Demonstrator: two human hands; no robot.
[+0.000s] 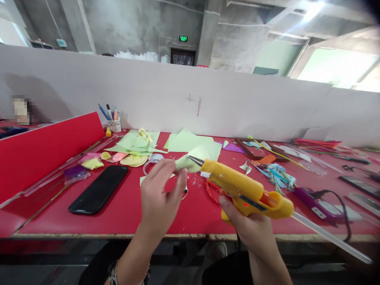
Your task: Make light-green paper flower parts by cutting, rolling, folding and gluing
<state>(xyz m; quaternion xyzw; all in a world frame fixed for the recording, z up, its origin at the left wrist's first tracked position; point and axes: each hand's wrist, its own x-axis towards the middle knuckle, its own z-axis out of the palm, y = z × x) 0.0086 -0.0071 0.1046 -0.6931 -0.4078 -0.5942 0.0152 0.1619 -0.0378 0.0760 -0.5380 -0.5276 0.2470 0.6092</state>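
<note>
My right hand [252,225] is wrapped round the handle of a yellow hot glue gun [237,182]. A clear glue stick [332,236] juts from its back end, and a red light glows on its side. The metal nozzle points left, at a curled piece of pale green paper [194,156]. My left hand [163,190] pinches that paper between thumb and fingers. From this angle I cannot tell whether nozzle and paper touch. Below the gun lies a red ring-shaped item [212,192], partly hidden.
Green paper sheets [192,140] lie at the back of the red table. A black phone [99,190] is on the left, near a pen cup [114,125]. To the right are a wooden tray [249,148], tassels [279,176] and a purple power strip [319,206] with a cable.
</note>
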